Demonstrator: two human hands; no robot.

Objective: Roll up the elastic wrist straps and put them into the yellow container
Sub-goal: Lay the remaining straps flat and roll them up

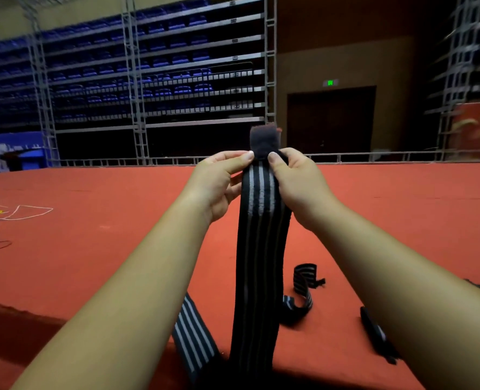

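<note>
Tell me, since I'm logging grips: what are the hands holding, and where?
Both the left hand and right hand pinch the black grey-striped elastic strap just below its dark fuzzy top end.

Two bare hands are seen, the left hand and the right hand. Black elastic straps with grey stripes are counted as three: one held up, one lying flat and one curled. One white cord loop is seen.
</note>
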